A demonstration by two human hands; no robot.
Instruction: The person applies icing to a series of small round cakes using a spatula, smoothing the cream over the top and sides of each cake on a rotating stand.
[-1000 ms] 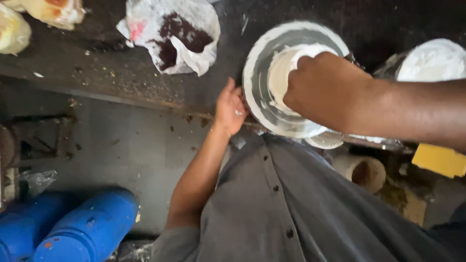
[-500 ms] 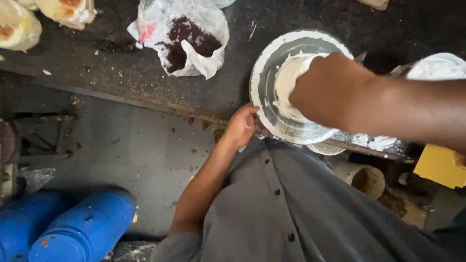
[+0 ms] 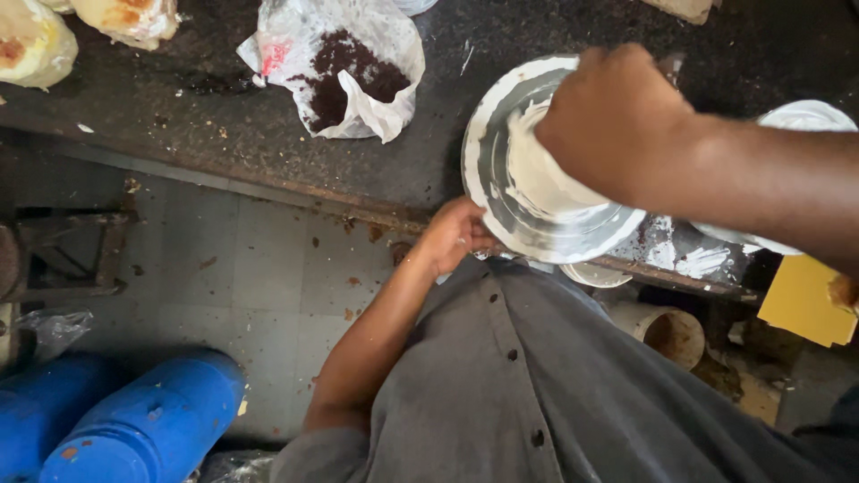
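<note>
round metal dish under both hands at the tabletop edge

the round metal dish point(image 3: 501, 192), smeared with white paste, sits at the near edge of the dark tabletop point(image 3: 224, 116), tilted a little with its lower rim overhanging toward the person's grey shirt point(image 3: 537, 385). being round, it has no long axis to speak of; what counts is the rim, which lies straight ahead of the left hand and directly beneath the right.

the left hand point(image 3: 452, 237) comes up from below the tabletop edge, its grip curled shut on the dish's lower left rim — fingers wrapped over the lip, thumb hidden. the right hand point(image 3: 617, 121) reaches in from the right and presses down into the white mass point(image 3: 546, 183) at the dish's centre. its grip looks bunched and closed, knuckles up, but the fingertips are buried, so i cannot tell whether it has hold of the paste or only pushes on it. the right hand is the nearer one to the centre; the left only steadies the edge.

past the right wrist lies a second white-coated round dish point(image 3: 810, 116), partly hidden by the arm. up and left of the left hand sits an open white plastic bag of dark brown crumbs point(image 3: 344, 72), well apart. far left are pale bagged lumps point(image 3: 36, 45). down on the floor — well below the left elbow — stand blue drums point(image 3: 143, 429).
</note>
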